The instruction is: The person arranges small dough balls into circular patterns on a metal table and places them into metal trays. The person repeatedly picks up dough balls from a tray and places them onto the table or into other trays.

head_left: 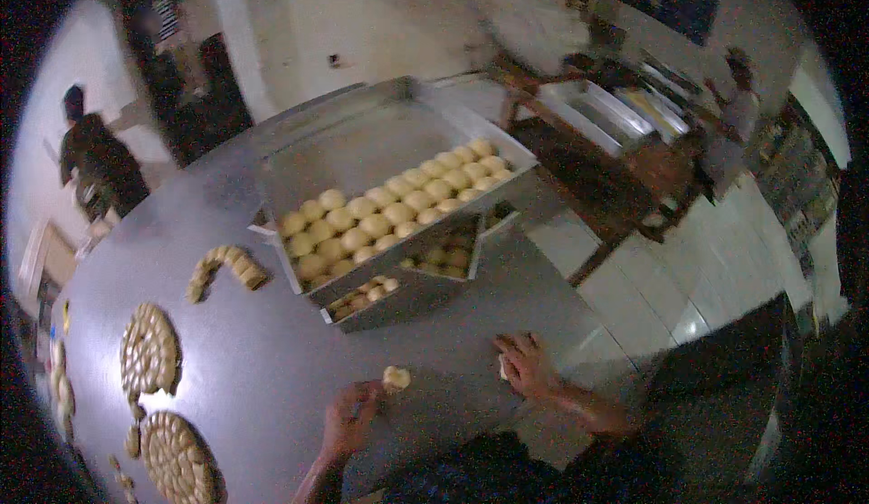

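On the grey metal table, a small pale dough piece [396, 378] sits just beyond the fingertips of my left hand [349, 418]. That hand's fingers are slightly bent and apart, with nothing seen in them. To the right, my right hand [529, 365] is cupped palm-down over another dough piece [503, 367], pressing it to the tabletop near the edge. Most of that piece is hidden under the fingers. Ahead of both hands, a metal tray [312, 294] holds rows of round dough balls [374, 225] along its near side.
Below the upper tray, more trays with dough balls [445, 257] are stacked crosswise. A curved strip of cut dough [222, 264] and two coils of cut dough [150, 350] lie at left. Beyond the table stand a wooden bench with metal trays [597, 116] and two people [100, 164].
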### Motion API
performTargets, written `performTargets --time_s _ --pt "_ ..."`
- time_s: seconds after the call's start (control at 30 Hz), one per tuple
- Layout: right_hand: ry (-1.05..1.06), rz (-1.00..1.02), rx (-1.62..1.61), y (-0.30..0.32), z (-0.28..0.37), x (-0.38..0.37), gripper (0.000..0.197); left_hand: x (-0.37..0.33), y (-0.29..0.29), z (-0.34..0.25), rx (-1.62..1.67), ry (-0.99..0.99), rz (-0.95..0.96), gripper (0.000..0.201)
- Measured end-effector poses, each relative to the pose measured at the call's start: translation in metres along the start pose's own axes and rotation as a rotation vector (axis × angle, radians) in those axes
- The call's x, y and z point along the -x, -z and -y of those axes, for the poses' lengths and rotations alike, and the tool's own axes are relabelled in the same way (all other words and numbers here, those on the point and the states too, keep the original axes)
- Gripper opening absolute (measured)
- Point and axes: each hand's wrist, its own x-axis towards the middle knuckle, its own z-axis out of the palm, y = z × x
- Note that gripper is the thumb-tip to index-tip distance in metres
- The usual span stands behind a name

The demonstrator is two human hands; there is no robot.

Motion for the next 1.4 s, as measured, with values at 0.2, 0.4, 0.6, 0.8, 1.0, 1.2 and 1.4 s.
performTargets --time_s 0.2,0.4,0.6,0.8,1.0,1.2,1.4 --pt "0.047 -0.094 0.291 -0.024 -0.001 -0.046 0.03 -0.05 -0.046 -0.016 -0.748 -0.505 -0.151 0.037" --pt "0.08 -0.073 0.309 -0.015 -0.043 -0.029 0.027 -0.038 -0.013 0.074 -0.418 -0.271 -0.028 0.029" --pt "-0.094 0.047 0.057 -0.019 -0.017 -0.09 0.024 -0.009 -0.026 -0.034 0.431 0.186 -0.345 0.011" --pt "-0.148 -0.277 0.318 -0.013 -0.104 -0.086 0.027 0.001 -0.013 0.0 0.567 0.111 -0.516 0.017" --pt "0.072 0.034 -0.055 -0.012 -0.051 -0.063 0.029 0.007 -0.027 -0.03 0.493 0.031 -0.339 0.027" --pt "-0.118 -0.288 0.205 -0.02 -0.081 -0.087 0.026 0.001 -0.023 -0.03 0.489 0.046 -0.351 0.018" --pt "-0.394 0.001 -0.109 0.046 -0.123 -0.063 0.026 0.049 0.022 0.033 0.565 0.198 -0.768 0.021"
